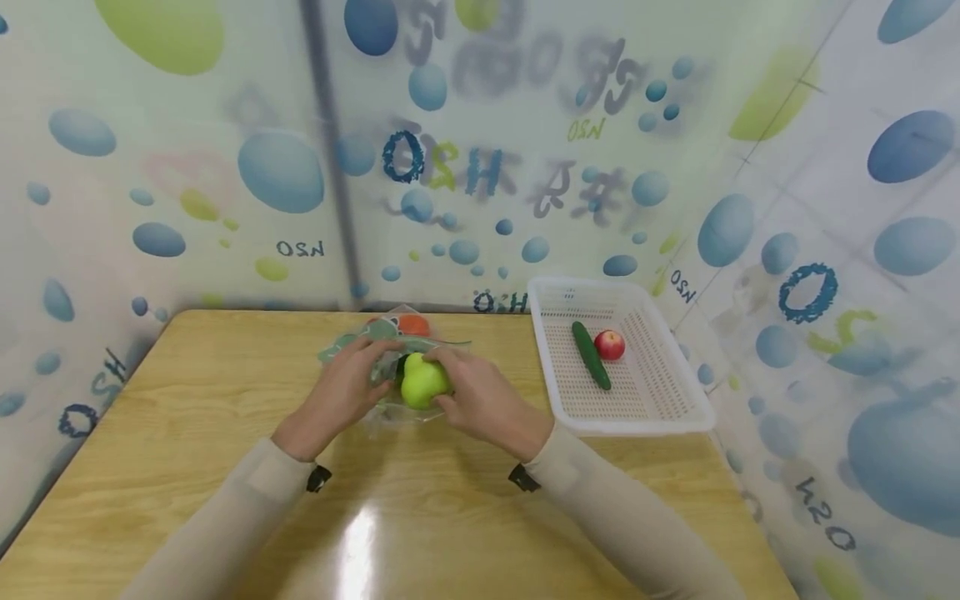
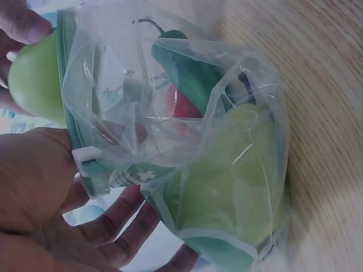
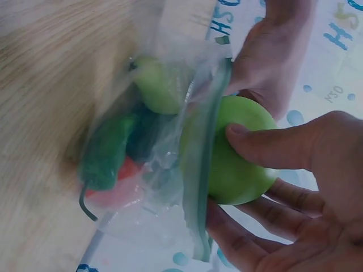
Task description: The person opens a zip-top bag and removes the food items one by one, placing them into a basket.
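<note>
A clear zip bag with a green rim lies on its side on the table. My left hand holds it near its mouth, fingers partly behind the plastic. Between thumb and fingers, my right hand grips a green apple, which is partly inside the bag's opening. Through the plastic show a yellow-green pear, a dark green pepper with a curved stem, and a red item half hidden by the pepper. A dark item beside the pear is too blurred to tell.
At the right of the wooden table stands a white plastic basket, holding a cucumber and a red apple. Patterned curtain-like walls rise behind the table and along both sides.
</note>
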A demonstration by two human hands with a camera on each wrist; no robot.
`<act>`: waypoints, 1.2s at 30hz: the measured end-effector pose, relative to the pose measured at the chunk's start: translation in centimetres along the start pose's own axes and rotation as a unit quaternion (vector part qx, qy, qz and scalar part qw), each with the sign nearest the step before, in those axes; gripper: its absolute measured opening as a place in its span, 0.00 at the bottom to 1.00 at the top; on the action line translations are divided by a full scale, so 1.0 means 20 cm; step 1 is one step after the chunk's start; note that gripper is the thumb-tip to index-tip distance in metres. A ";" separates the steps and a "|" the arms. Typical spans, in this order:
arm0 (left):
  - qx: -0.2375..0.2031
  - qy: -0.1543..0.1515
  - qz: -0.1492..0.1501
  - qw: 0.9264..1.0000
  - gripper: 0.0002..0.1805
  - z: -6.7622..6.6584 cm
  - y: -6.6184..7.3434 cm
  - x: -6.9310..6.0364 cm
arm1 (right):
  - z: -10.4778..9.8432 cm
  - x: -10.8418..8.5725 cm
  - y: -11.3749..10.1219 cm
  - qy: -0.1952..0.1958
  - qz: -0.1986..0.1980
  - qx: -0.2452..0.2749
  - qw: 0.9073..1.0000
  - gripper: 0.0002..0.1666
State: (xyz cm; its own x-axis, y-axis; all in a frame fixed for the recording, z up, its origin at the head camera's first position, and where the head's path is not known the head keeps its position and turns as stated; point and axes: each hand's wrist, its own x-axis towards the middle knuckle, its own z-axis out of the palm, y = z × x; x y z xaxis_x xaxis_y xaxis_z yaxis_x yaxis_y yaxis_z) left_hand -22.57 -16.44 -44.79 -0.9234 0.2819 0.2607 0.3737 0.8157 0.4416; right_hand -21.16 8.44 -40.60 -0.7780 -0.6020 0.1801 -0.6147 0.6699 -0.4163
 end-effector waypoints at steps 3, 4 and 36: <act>-0.005 0.005 0.005 1.000 0.36 0.01 0.00 -0.01 | -0.03 -0.02 0.00 0.007 -0.007 0.006 1.000 0.38; -0.005 0.008 0.006 1.000 0.37 0.01 0.00 -0.01 | -0.03 -0.03 0.00 0.008 -0.009 0.010 1.000 0.38; -0.023 0.000 0.009 1.000 0.30 -0.01 -0.03 -0.04 | -0.37 -0.11 0.22 0.094 -0.002 -0.035 0.995 0.37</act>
State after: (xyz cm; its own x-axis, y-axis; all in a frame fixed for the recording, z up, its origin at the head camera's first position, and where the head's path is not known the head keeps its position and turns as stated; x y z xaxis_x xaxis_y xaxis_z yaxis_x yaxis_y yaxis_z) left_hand -22.07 -17.23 -45.18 -0.9168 0.2957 0.2685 0.3932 0.7863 0.4766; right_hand -23.03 15.93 -36.25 -0.7823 -0.5172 0.3472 -0.6200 0.7001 -0.3541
